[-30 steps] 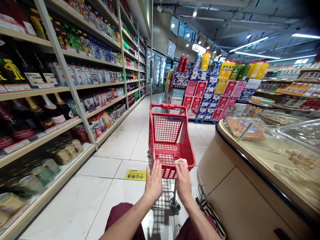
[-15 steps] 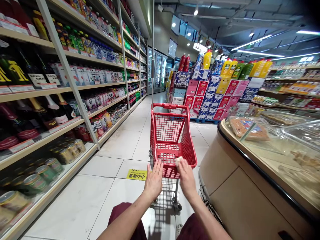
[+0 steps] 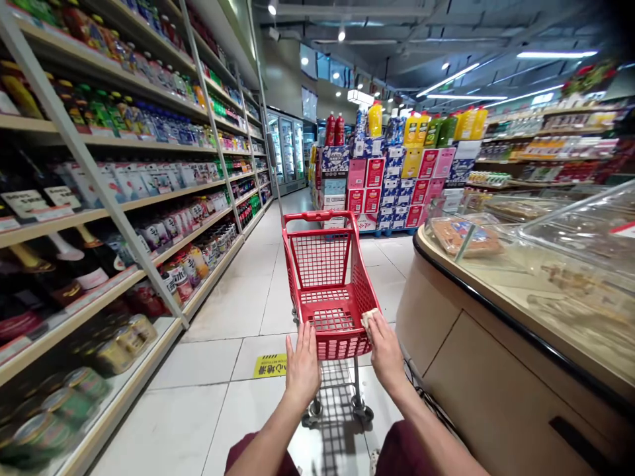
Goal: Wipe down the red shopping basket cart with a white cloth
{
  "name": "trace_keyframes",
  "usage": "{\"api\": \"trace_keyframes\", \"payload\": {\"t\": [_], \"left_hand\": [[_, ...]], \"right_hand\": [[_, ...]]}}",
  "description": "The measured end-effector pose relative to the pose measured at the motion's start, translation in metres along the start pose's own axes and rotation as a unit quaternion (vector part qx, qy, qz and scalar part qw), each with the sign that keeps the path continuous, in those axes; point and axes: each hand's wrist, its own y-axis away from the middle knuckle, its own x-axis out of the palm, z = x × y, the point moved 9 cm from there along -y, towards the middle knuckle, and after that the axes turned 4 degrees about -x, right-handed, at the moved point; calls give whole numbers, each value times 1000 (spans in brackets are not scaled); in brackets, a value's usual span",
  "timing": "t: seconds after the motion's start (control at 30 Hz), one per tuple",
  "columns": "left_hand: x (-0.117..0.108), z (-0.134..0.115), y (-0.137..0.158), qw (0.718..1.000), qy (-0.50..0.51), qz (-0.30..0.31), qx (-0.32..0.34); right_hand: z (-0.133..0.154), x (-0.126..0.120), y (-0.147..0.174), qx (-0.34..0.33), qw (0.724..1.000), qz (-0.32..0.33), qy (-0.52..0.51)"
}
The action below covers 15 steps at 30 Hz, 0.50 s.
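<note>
A red plastic shopping cart [image 3: 325,309] with a grid basket faces me on the tiled floor. At the near left corner of its basket, my left hand [image 3: 303,367] rests with fingers stretched out, holding nothing. My right hand [image 3: 387,352] presses a crumpled cream cloth [image 3: 368,320] against the basket's near right corner. Part of the cloth is hidden under the fingers. No goods show inside the basket.
Drink shelves [image 3: 163,258] line the left side. A display counter [image 3: 466,330] with packed food stands close on the right, cables [image 3: 431,403] at its foot. Stacked boxes [image 3: 374,178] with bottles rise behind the cart. A yellow floor sign [image 3: 270,365] lies left.
My right hand has slid the cloth rightward along the near rim to the corner. My left hand stays at the left corner. The view has turned a little right.
</note>
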Motion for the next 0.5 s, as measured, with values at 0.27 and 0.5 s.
{"api": "trace_keyframes", "payload": {"t": [0.27,0.5], "left_hand": [[3,-3,0,1000,-21,-17,16],[7,-6,-1,1000,-18,-13,1]], "right_hand": [[50,22,-6,-73,996,8,-47],[26,11,3,-9,1000,-11,15]]}}
